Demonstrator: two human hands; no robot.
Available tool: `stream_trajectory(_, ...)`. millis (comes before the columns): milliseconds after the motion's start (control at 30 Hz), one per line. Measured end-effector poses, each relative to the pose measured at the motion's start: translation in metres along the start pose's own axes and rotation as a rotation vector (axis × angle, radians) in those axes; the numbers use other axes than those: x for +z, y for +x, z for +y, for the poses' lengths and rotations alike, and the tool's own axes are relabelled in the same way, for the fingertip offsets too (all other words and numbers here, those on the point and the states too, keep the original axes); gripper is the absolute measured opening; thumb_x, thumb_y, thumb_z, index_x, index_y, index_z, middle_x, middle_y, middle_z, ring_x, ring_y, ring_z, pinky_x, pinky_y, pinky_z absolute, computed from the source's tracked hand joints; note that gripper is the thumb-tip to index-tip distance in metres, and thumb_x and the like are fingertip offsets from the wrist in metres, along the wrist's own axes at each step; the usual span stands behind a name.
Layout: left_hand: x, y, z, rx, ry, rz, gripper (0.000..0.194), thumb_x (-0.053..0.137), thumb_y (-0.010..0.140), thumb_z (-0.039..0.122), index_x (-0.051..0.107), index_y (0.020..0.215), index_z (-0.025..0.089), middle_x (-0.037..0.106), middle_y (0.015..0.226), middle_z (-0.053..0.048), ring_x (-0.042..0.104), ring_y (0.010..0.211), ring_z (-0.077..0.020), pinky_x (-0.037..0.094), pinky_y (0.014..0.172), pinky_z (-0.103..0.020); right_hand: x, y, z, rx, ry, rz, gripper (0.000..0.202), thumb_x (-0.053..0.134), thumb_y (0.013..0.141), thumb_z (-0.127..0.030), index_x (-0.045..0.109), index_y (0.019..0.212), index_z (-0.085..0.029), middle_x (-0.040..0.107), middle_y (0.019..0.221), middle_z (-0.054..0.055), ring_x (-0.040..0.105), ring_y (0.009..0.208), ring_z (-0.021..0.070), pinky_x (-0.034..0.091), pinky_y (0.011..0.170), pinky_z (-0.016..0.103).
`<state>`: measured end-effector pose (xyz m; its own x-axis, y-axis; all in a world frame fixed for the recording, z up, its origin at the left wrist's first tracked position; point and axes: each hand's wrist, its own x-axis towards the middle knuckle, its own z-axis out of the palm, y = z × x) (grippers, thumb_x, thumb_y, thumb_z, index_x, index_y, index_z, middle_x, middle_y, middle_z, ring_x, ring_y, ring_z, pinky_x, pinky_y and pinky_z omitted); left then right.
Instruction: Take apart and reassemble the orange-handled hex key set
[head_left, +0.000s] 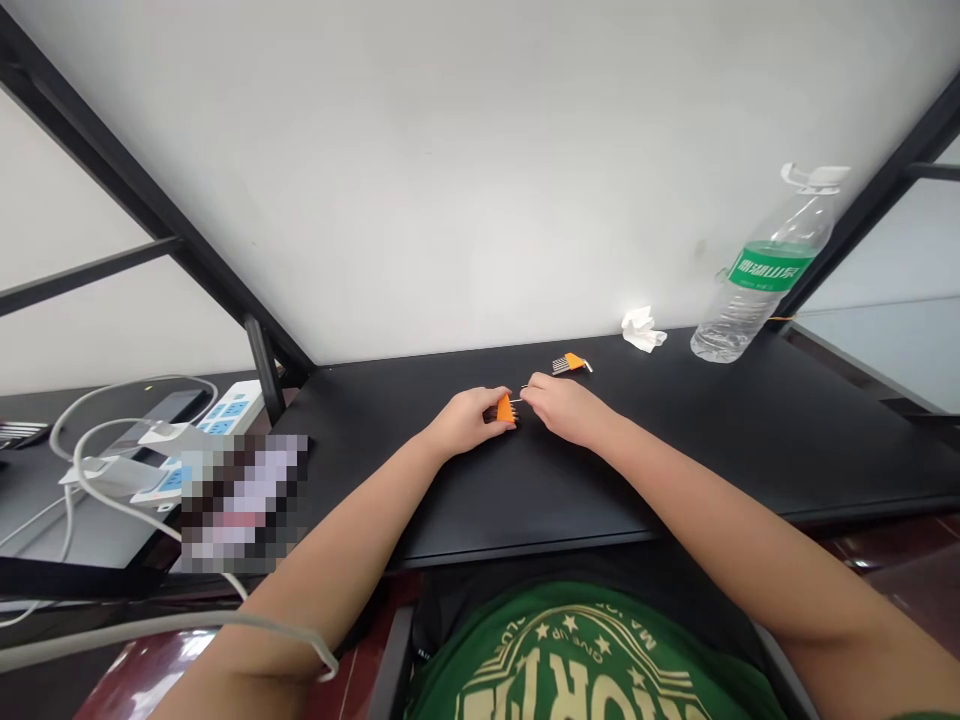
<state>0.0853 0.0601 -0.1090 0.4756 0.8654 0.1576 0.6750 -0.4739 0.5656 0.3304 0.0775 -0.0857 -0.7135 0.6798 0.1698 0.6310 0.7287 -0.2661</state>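
Black tabletop (750,430) backs orange holder (505,409) and silvery key (516,401).

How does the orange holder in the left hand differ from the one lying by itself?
The held holder is in the left hand; the lying holder is untouched. The held holder is nearer the person; the lying holder is nearer the wall. Both are orange, with slim metal pieces sticking out.

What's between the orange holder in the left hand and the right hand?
A thin metal rod, held by the right hand, points toward the orange holder; the head view leaves unclear whether they touch.
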Motion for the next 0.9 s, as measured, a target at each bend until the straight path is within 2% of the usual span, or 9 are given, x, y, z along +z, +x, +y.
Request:
stream_trajectory(167, -0.002, 0.002, 0.002, 0.102, 0.090, -0.003, 0.029, 0.070, 0.094, 0.048, 0.068, 0.110, 0.023, 0.070, 0.092, -0.003, 0.062, 0.086, -0.0216, 0.048, 0.082, -0.034, 0.009, 0.002, -0.004, -0.042, 0.217, 0.086, 0.020, 0.048, 0.100, -0.011, 0.064, 0.110, -0.019, 0.061, 0.110, 0.008, 0.058, 0.086, 0.0178, 0.046, 0.079, 0.030)
stream_trajectory(333, 0.001, 0.004, 0.005, 0.138, 0.119, -0.010, 0.027, 0.072, 0.092, 0.044, 0.070, 0.110, 0.023, 0.070, 0.092, -0.005, 0.062, 0.091, -0.0240, 0.047, 0.085, -0.037, 0.023, 0.006, -0.008, -0.033, 0.417, 0.112, 0.023, 0.047, 0.091, -0.005, 0.056, 0.104, -0.021, 0.060, 0.111, 0.006, 0.058, 0.089, 0.0179, 0.048, 0.080, 0.031)
stream_trajectory(433, 0.002, 0.003, 0.006, 0.139, 0.103, -0.016, 0.032, 0.072, 0.093, 0.044, 0.070, 0.118, 0.024, 0.072, 0.095, -0.005, 0.063, 0.091, -0.0242, 0.049, 0.085, -0.037, 0.022, 0.007, 0.000, -0.002, 0.466, 0.137, 0.024, 0.049, 0.089, -0.005, 0.055, 0.105, -0.021, 0.059, 0.109, 0.005, 0.058, 0.086, 0.0170, 0.049, 0.079, 0.031)
stream_trajectory(533, 0.003, 0.002, 0.004, 0.110, 0.106, -0.011, 0.044, 0.073, 0.093, 0.046, 0.066, 0.131, 0.025, 0.074, 0.104, -0.006, 0.065, 0.094, -0.0245, 0.051, 0.089, -0.038, 0.015, 0.005, 0.019, 0.087, 0.333, 0.145, 0.013, 0.056, 0.095, -0.013, 0.061, 0.104, -0.020, 0.061, 0.115, 0.007, 0.059, 0.085, 0.0165, 0.049, 0.081, 0.032)
stream_trajectory(600, 0.003, 0.001, 0.003, 0.085, 0.093, -0.009, 0.050, 0.073, 0.092, 0.046, 0.065, 0.136, 0.025, 0.075, 0.109, -0.006, 0.067, 0.096, -0.0247, 0.052, 0.091, -0.037, 0.009, 0.002, 0.034, 0.160, 0.182, 0.094, 0.008, 0.057, 0.099, -0.019, 0.065, 0.101, -0.019, 0.062, 0.116, 0.009, 0.060, 0.084, 0.0171, 0.048, 0.079, 0.033)
stream_trajectory(667, 0.004, 0.001, 0.001, 0.067, 0.066, -0.016, 0.053, 0.073, 0.092, 0.047, 0.064, 0.139, 0.026, 0.075, 0.114, -0.006, 0.069, 0.099, -0.0247, 0.053, 0.092, -0.037, 0.007, 0.000, 0.043, 0.191, 0.089, 0.005, 0.012, 0.057, 0.102, -0.021, 0.068, 0.097, -0.019, 0.064, 0.113, 0.009, 0.061, 0.085, 0.0178, 0.047, 0.077, 0.032)
stream_trajectory(767, 0.003, 0.001, -0.001, 0.071, 0.039, -0.039, 0.054, 0.072, 0.094, 0.048, 0.063, 0.142, 0.027, 0.075, 0.115, -0.006, 0.069, 0.099, -0.0240, 0.053, 0.093, -0.036, 0.008, 0.001, 0.046, 0.214, 0.037, -0.051, 0.012, 0.057, 0.102, -0.021, 0.068, 0.097, -0.019, 0.066, 0.111, 0.010, 0.063, 0.087, 0.0191, 0.046, 0.074, 0.032)
stream_trajectory(900, 0.003, 0.002, -0.004, 0.103, 0.029, -0.041, 0.056, 0.071, 0.095, 0.048, 0.061, 0.146, 0.027, 0.071, 0.105, -0.006, 0.067, 0.096, -0.0228, 0.053, 0.089, -0.035, 0.013, 0.005, 0.042, 0.270, 0.050, -0.053, 0.012, 0.059, 0.101, -0.021, 0.066, 0.110, -0.020, 0.068, 0.112, 0.010, 0.064, 0.090, 0.0209, 0.047, 0.075, 0.032)
